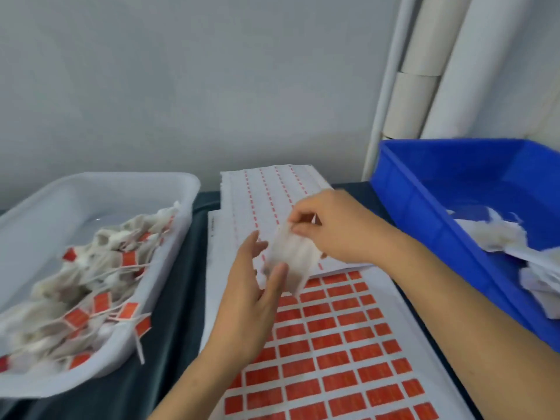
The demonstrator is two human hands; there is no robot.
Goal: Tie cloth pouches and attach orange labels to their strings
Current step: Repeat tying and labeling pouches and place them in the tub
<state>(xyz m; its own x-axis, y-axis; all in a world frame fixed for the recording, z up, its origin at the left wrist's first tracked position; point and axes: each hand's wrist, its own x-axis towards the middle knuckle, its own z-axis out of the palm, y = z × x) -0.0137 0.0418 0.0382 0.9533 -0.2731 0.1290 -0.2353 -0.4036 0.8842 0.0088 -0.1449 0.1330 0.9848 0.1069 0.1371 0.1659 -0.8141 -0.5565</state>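
- Under both hands lies the label sheet (342,353), rows of orange labels still on their backing, running from the near edge up to just below the pouch.
- The left hand (257,295) is held upright with fingers fairly straight, thumb and fingertips touching the pouch's lower end; it seems to steady rather than clamp.
- The pouch (291,259) hangs in the air between the two hands, above the sheet. It is blurred and pale; its long axis slants from lower left, at the left thumb, up to the right, and the mouth appears to point up toward the right hand.
- The right hand (333,225) pinches the pouch's upper end with curled fingers; whether it grips cloth or string I cannot tell.
- The step looks like drawing the mouth shut. Done well, the left hand would hold the body steady while the right pulls the string along the pouch's long axis, leaving the tail free for a label.
- Left of the left hand, the white tub (100,362) holds tied, labelled pouches.
- Beyond the hands lies a spent sheet (260,192).
- Right of the right hand, the blue bin (424,207) holds loose white pouches.
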